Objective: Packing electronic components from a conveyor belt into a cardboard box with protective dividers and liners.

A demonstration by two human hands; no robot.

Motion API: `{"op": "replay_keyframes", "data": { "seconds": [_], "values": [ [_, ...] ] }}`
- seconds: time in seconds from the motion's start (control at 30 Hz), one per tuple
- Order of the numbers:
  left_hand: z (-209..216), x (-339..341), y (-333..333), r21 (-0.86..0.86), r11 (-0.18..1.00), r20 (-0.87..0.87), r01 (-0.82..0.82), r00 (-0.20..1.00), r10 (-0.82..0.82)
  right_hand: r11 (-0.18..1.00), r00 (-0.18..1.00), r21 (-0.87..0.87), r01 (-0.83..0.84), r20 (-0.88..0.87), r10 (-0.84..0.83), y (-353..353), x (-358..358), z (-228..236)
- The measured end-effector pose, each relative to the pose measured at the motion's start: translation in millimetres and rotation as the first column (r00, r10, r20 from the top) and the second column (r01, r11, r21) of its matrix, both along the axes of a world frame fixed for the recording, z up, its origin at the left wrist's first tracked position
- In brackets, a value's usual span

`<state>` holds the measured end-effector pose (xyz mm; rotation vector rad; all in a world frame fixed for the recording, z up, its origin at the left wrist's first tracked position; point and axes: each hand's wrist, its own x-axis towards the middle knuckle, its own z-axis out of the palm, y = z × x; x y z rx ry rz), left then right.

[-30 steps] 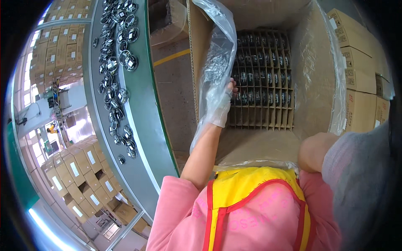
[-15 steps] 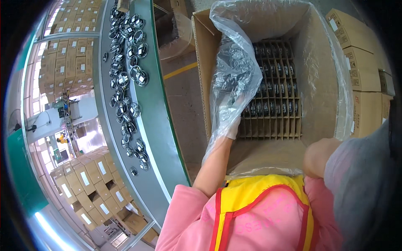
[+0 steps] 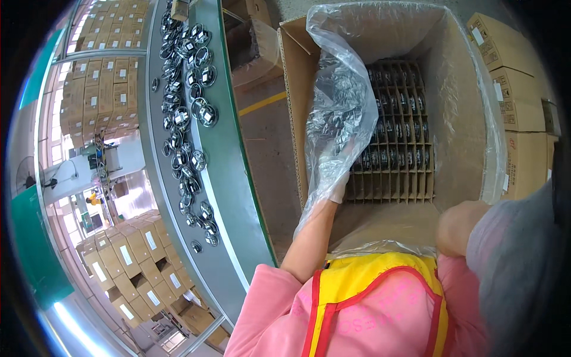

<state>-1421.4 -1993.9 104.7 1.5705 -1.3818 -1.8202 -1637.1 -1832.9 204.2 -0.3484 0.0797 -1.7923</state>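
A large cardboard box [image 3: 383, 229] stands in front of me with clear plastic film [image 3: 342, 89] lining it. Inside, a cardboard divider grid [image 3: 389, 187] holds several rows of round black parts [image 3: 389, 159] on edge; its nearest rows of cells hold none. My left hand [image 3: 333, 175], in a white glove, reaches into the box's left side, beside the grid. The film drapes over this hand and blurs its fingers. My right arm is bent at the right, and a grey-covered part of it [image 3: 514, 256] looms close and blurred; the right hand's fingers are hidden.
On the left runs a grey conveyor belt [image 3: 205, 276] with a green edge, strewn with round black parts with silvery centres [image 3: 181, 118]. Closed cartons [image 3: 516, 98] are stacked right of the box. More carton stacks [image 3: 128, 256] stand beyond the belt.
The whole view has shifted slightly, with things sitting a little further right and lower. My left hand stays beneath the film by the grid; its hold shows no clear change.
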Motion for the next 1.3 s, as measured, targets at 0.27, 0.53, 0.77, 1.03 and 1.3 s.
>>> {"op": "replay_keyframes", "data": {
  "seconds": [0.27, 0.53, 0.77, 1.03, 1.3],
  "values": [
    [-4, 4, 6, -0.077, 0.996, -0.095, -0.051, 0.994, 0.043, 0.997, 0.998, -0.063, -0.036, 0.045, 0.038, -10, 2, 14],
    [-6, 0, 2, 0.023, 0.999, 0.001, -0.047, 0.999, 0.047, 0.991, 0.994, -0.122, -0.057, 0.08, 0.068, -21, 7, 32],
    [-2, 0, 1, -0.012, 0.999, 0.013, -0.034, 0.999, 0.034, 0.978, 0.987, -0.186, -0.09, 0.118, 0.113, -20, -6, 35],
    [8, 0, 0, 0.092, 0.994, 0.007, -0.065, 0.998, 0.064, 0.959, 0.975, -0.257, -0.118, 0.152, 0.16, -34, -7, 49],
    [14, 3, -2, 0.016, 1.0, 0.101, 0.018, 0.995, -0.019, 0.935, 0.961, -0.323, -0.144, 0.182, 0.21, -45, -12, 62]
  ]
}}
